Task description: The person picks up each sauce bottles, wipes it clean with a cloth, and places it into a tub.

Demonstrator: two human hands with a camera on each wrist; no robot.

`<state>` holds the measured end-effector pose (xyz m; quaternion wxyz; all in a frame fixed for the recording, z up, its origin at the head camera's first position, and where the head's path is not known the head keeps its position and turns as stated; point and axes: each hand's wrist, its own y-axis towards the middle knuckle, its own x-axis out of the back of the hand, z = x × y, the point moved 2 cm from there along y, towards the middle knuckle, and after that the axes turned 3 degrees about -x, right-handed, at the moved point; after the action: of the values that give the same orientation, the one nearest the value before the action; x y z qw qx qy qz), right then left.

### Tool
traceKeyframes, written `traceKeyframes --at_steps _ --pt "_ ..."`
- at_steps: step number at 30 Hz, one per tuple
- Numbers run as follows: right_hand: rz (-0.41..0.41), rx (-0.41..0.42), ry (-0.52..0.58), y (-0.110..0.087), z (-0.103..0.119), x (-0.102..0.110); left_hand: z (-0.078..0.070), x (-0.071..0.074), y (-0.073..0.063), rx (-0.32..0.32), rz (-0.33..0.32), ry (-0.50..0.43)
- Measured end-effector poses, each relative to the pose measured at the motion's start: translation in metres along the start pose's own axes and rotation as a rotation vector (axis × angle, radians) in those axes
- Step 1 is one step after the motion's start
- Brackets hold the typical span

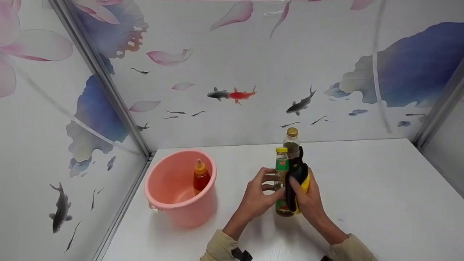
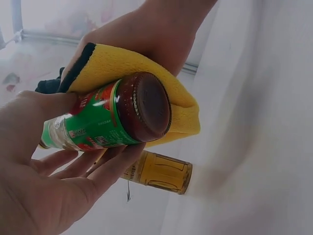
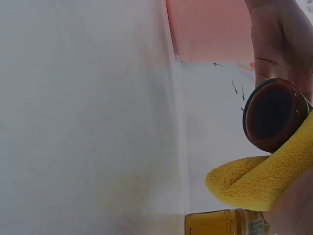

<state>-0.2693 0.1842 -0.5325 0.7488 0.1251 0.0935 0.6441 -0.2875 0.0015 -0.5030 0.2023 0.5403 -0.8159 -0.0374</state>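
Note:
My left hand (image 1: 255, 197) holds a glass sauce bottle (image 1: 282, 165) with a yellow cap and a green label, thumb on one side and fingers on the other. Its dark base faces the camera in the left wrist view, lifted off the table. In my right hand (image 1: 310, 201) is a folded cloth (image 2: 183, 115), yellow on one face and black on the other, pressed against the bottle's right side. The thumb lies over the black face. Behind them stands a second glass bottle (image 1: 292, 139) with a gold cap; its amber lower part (image 2: 166, 174) shows below the cloth in the left wrist view.
A pink bucket (image 1: 192, 215) stands on the white table (image 1: 362, 174) to the left of my hands. Inside it leans a red-brown squeeze bottle (image 1: 201, 179) with an orange nozzle cap. Panels printed with fish and petals (image 1: 232, 123) wall the table at the back and left.

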Motion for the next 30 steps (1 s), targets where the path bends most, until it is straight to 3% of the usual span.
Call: traceKeyframes --at_steps 7,14,23,30 --pt "-0.004 0.055 0.027 0.014 0.011 0.005 0.003 -0.007 -0.001 -0.047 0.018 -0.026" --pt "0.019 0.075 0.023 0.014 0.013 0.008 0.003 -0.01 0.0 -0.063 0.0 -0.017" --pt "0.032 0.047 0.017 0.006 0.004 -0.001 -0.001 0.001 0.003 -0.087 -0.114 -0.012" --pt "0.043 0.017 0.014 0.001 0.0 -0.008 -0.005 0.01 0.004 -0.053 -0.191 -0.028"
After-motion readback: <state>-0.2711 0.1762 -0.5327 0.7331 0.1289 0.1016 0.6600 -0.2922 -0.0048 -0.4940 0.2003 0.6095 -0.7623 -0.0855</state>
